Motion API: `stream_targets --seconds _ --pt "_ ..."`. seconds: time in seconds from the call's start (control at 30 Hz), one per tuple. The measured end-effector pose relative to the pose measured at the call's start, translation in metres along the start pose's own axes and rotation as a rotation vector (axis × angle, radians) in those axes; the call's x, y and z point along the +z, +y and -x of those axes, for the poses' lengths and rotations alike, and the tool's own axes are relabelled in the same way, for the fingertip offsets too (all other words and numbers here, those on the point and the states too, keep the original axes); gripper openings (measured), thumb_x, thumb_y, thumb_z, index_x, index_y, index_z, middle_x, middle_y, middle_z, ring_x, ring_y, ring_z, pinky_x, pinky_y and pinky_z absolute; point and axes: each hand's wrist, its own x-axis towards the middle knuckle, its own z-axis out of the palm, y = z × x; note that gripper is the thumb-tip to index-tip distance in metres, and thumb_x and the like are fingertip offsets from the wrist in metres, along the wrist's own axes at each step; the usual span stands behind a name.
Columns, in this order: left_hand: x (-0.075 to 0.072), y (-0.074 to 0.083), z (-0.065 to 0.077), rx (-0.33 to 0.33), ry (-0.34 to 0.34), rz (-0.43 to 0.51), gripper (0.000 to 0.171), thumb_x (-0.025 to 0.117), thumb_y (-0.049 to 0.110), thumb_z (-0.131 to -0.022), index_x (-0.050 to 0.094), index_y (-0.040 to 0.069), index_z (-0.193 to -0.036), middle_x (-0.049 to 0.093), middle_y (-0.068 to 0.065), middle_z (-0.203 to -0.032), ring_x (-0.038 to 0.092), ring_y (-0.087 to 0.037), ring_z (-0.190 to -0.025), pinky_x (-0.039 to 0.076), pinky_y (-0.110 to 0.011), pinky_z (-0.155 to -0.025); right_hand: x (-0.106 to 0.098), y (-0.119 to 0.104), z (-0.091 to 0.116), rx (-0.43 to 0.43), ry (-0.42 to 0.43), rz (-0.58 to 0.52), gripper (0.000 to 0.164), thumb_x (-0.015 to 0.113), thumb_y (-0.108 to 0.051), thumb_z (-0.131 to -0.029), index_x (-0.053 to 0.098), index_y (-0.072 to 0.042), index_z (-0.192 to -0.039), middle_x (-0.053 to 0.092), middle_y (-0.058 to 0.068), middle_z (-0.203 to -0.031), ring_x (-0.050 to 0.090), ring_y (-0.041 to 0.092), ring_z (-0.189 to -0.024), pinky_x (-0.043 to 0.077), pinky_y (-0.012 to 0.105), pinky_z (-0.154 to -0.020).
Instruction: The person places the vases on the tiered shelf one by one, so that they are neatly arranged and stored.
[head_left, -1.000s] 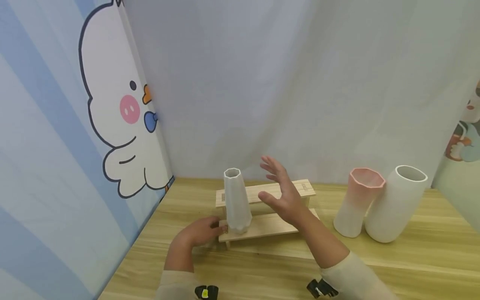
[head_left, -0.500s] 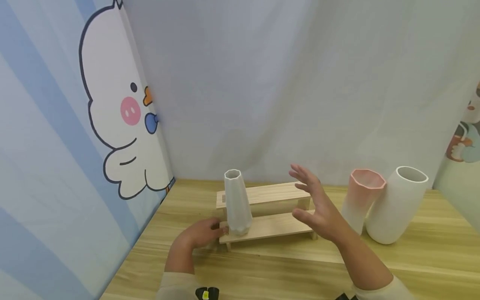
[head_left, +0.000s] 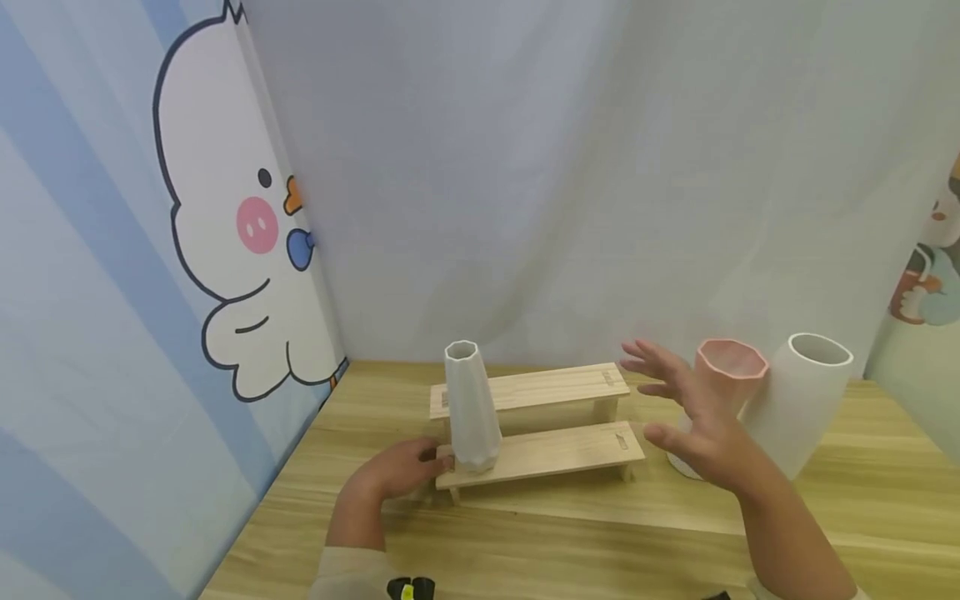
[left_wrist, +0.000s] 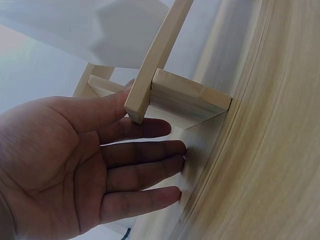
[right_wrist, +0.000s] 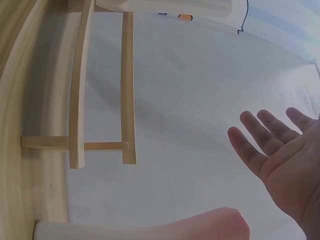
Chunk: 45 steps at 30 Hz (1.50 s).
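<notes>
My left hand [head_left: 397,471] pinches the left end of a two-tier wooden display stand [head_left: 562,450]. In the left wrist view its thumb lies over the lower board's end [left_wrist: 142,95], the index finger is beneath, and the other fingers extend below. A slim white faceted vase [head_left: 472,408] stands upright on the lower board's left end. My right hand [head_left: 697,421] is raised with spread fingers and holds nothing. In the head view it overlaps a pink-and-white vase [head_left: 729,360], hiding part of it; the right wrist view shows that vase [right_wrist: 210,227] apart from the fingers.
A larger white vase [head_left: 806,404] stands on the wooden table [head_left: 540,542] at right, close beside the pink one. Behind the stand hangs a pale curtain [head_left: 562,183]. A striped curtain with a cartoon bird [head_left: 225,208] borders the left side.
My right hand has moved rightwards from above the stand to the pink-and-white vase, uncovering the stand's right end. The left hand and the slim vase have stayed in place.
</notes>
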Motion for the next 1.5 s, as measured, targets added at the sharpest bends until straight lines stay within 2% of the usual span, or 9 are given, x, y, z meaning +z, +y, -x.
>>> stream_targets --seconds 0.23,0.47,0.63,0.77,0.9,1.03,1.17,1.5 --pt "0.000 0.000 -0.001 -0.005 0.000 -0.009 0.053 0.057 0.055 -0.094 0.059 0.017 -0.131 0.062 -0.010 -0.131 0.055 -0.035 -0.123 0.044 -0.058 -0.100 -0.021 -0.004 0.006 0.017 -0.004 -0.061 0.060 0.062 -0.016 -0.096 0.036 0.010 -0.144 0.058 0.010 -0.136 0.056 0.018 -0.124 0.047 0.023 -0.095" --pt "-0.002 -0.001 -0.001 -0.007 0.000 -0.012 0.056 0.057 0.055 -0.094 0.058 0.017 -0.133 0.061 -0.010 -0.131 0.054 -0.035 -0.124 0.044 -0.057 -0.101 -0.040 -0.008 0.011 0.000 0.023 -0.140 0.046 0.053 -0.012 -0.101 0.039 0.017 -0.135 0.061 0.017 -0.124 0.062 0.020 -0.114 0.049 0.023 -0.095" --pt "-0.002 0.000 0.000 0.007 0.002 -0.007 0.054 0.057 0.054 -0.094 0.059 0.016 -0.132 0.062 -0.010 -0.129 0.056 -0.034 -0.122 0.044 -0.057 -0.100 -0.052 -0.013 0.015 0.003 0.058 -0.175 0.048 0.056 -0.011 -0.100 0.039 0.020 -0.132 0.062 0.017 -0.118 0.063 0.020 -0.106 0.050 0.021 -0.092" --pt "-0.002 0.000 -0.001 0.005 0.006 0.008 0.053 0.057 0.055 -0.094 0.060 0.016 -0.131 0.062 -0.010 -0.129 0.056 -0.035 -0.122 0.044 -0.058 -0.099 -0.061 -0.016 0.016 -0.012 0.113 -0.202 0.048 0.059 -0.013 -0.098 0.042 0.020 -0.130 0.062 0.015 -0.124 0.063 0.019 -0.102 0.050 0.021 -0.090" --pt "0.000 -0.002 -0.002 0.000 0.003 0.007 0.056 0.057 0.057 -0.093 0.059 0.017 -0.131 0.062 -0.010 -0.129 0.056 -0.034 -0.122 0.044 -0.058 -0.099 -0.069 -0.016 0.019 -0.096 0.159 -0.246 0.045 0.058 -0.010 -0.098 0.042 0.017 -0.130 0.064 0.015 -0.120 0.064 0.019 -0.102 0.051 0.021 -0.090" --pt "0.001 -0.003 -0.003 0.000 0.002 0.005 0.056 0.056 0.058 -0.093 0.059 0.018 -0.132 0.062 -0.009 -0.129 0.056 -0.034 -0.122 0.045 -0.058 -0.099 -0.076 -0.017 0.021 -0.162 0.192 -0.285 0.047 0.058 -0.007 -0.098 0.038 0.017 -0.134 0.061 0.016 -0.119 0.060 0.022 -0.110 0.050 0.022 -0.093" --pt "0.002 -0.003 -0.004 0.006 0.007 -0.004 0.053 0.057 0.056 -0.093 0.060 0.018 -0.130 0.063 -0.008 -0.128 0.057 -0.033 -0.120 0.045 -0.057 -0.099 -0.084 -0.018 0.025 -0.167 0.241 -0.259 0.052 0.060 -0.008 -0.097 0.034 0.017 -0.136 0.057 0.018 -0.124 0.057 0.024 -0.115 0.048 0.023 -0.094" --pt "0.003 -0.003 -0.005 0.009 0.018 -0.018 0.051 0.057 0.054 -0.094 0.061 0.019 -0.130 0.063 -0.008 -0.127 0.057 -0.033 -0.120 0.046 -0.056 -0.098 -0.097 -0.018 0.029 -0.169 0.407 -0.199 0.055 0.069 -0.009 -0.091 0.041 0.015 -0.132 0.063 0.014 -0.122 0.062 0.019 -0.111 0.045 0.020 -0.095"
